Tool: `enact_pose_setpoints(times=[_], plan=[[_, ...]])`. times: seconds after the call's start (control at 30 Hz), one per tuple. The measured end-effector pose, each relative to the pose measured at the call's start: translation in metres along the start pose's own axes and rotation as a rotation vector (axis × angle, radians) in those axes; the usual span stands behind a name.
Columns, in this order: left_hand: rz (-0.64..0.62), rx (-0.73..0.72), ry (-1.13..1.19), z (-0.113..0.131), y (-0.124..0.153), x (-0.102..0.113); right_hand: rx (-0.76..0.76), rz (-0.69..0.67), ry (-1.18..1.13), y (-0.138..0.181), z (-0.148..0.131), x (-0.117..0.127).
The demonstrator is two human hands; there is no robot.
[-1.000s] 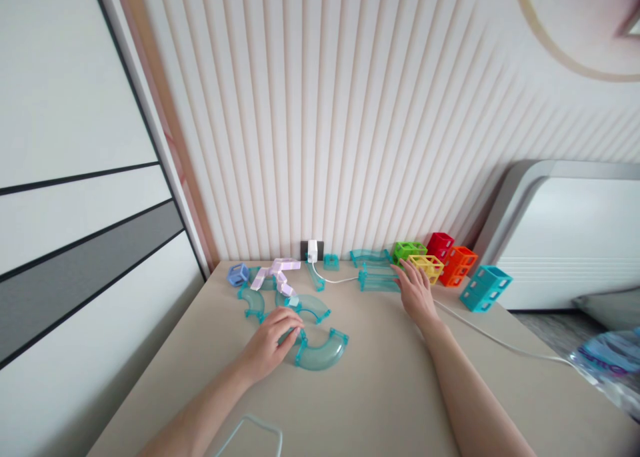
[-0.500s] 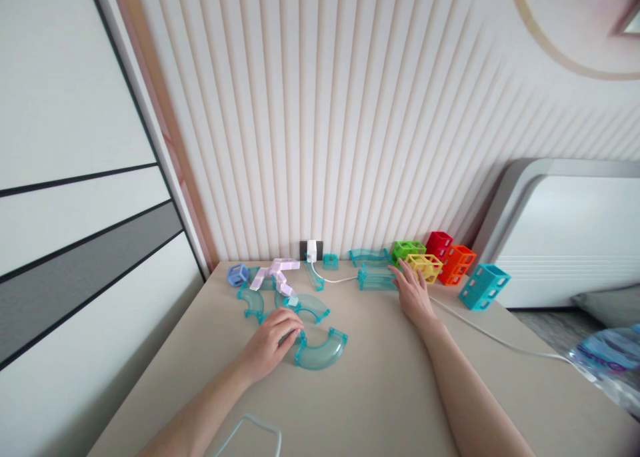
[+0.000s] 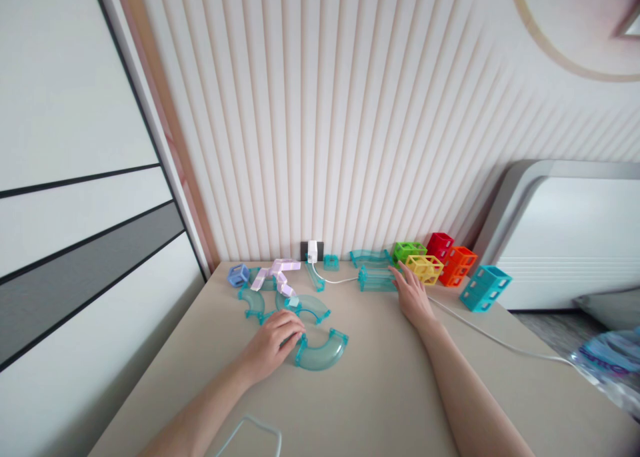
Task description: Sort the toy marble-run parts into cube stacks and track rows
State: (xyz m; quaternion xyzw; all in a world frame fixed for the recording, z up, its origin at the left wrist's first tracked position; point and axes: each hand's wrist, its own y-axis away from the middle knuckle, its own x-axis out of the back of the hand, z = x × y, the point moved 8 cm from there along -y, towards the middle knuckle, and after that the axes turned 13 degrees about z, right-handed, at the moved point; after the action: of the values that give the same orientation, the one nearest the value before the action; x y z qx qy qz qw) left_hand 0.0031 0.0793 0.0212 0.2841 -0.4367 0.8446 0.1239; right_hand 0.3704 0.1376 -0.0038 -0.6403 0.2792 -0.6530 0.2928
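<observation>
My left hand (image 3: 275, 340) rests on the table with its fingers curled together. Its fingertips meet the left end of a clear teal curved track piece (image 3: 324, 356); whatever lies under them is hidden. Just beyond are another teal curve (image 3: 313, 305) and a lilac branching figure made of flat pieces (image 3: 277, 274). My right hand (image 3: 413, 294) lies with fingers apart at the right end of teal straight track pieces (image 3: 377, 280), beside a yellow open-sided block (image 3: 426, 268). Nothing shows in its grip.
Green (image 3: 407, 249), red (image 3: 440, 245), orange (image 3: 459, 266) and teal blocks (image 3: 485, 289) stand at the back right. A blue cube frame (image 3: 238, 275) sits back left. A white charger (image 3: 313, 250) is plugged in at the wall, its cable (image 3: 500, 340) crossing the table.
My right hand's fingers have shifted slightly left, uncovering more of the yellow block. My left hand and the track pieces look the same.
</observation>
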Motion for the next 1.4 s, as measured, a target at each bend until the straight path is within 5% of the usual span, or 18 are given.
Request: enact_pose_setpoints(times=[1.4], plan=[[-0.019, -0.020, -0.022, 0.0002, -0.0007, -0.0005, -0.031, -0.024, -0.038, 0.0027, 0.0026, -0.0071]])
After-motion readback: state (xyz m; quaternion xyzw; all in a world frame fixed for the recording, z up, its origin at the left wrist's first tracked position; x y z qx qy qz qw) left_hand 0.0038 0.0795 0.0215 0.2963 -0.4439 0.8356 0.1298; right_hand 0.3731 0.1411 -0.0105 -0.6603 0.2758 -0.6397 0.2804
